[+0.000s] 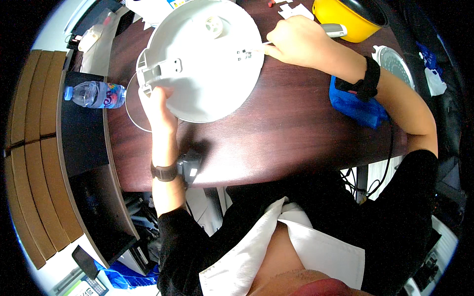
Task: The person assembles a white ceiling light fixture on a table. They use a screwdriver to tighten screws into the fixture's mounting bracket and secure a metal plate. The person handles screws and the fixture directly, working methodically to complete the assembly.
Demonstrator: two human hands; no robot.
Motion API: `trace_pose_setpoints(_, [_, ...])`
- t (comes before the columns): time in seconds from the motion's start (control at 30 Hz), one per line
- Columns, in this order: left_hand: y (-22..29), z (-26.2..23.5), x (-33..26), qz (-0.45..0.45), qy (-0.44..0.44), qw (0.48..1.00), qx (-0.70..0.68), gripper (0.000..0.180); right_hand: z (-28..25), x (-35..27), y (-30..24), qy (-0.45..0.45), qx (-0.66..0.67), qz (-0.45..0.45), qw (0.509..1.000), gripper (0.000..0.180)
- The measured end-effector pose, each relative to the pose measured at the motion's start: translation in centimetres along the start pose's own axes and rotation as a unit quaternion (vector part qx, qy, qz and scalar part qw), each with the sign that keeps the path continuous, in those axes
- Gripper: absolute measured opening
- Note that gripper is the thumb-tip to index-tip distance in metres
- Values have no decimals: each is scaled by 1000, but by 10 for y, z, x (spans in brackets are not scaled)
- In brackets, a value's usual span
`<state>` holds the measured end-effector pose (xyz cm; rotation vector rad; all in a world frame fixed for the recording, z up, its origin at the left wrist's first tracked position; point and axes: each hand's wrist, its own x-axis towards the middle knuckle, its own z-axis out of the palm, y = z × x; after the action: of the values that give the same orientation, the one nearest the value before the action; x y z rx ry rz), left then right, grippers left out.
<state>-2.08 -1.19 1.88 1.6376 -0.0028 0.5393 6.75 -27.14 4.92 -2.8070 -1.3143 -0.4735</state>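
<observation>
My left hand (160, 106) is closed on the left rim of a round white plastic appliance lid (207, 84), thumb over its inner face. The lid is raised and tilted above the brown table. A pale round fitting (214, 27) sits near its far side, and small dark parts (244, 54) show near its right edge. My right hand (298, 44) is closed around what looks like a screwdriver (335, 30). Its pale grey handle sticks out behind the fist, and its thin shaft points at the lid's right edge. The tip cannot be made out clearly.
A yellow pot (340, 15) with a dark inside stands at the far right. Nearer are a blue cloth or bag (358, 101) and a perforated metal disc (395, 64). Leftward lie a plastic bottle (98, 94) and a thin round rim (129, 106). A black object (190, 165) is near the front edge.
</observation>
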Motion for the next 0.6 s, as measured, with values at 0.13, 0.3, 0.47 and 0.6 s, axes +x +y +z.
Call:
trace_pose_setpoints(0.13, [4,3,-1,8,17,1000,12,18,-3,5,-7,-21,-19,-13,1000,40])
trace_pose_setpoints(0.3, [-1,-2,-2,5,29,999,27,20,-7,8,-14,-27,-17,-16,999,39])
trace_pose_setpoints(0.47, [4,3,-1,-22,16,999,-18,25,-7,6,-13,-12,-20,-17,1000,40])
trace_pose_setpoints(0.6, [8,4,-2,-23,14,1000,-13,26,-9,8,-13,-10,-21,-15,1000,40])
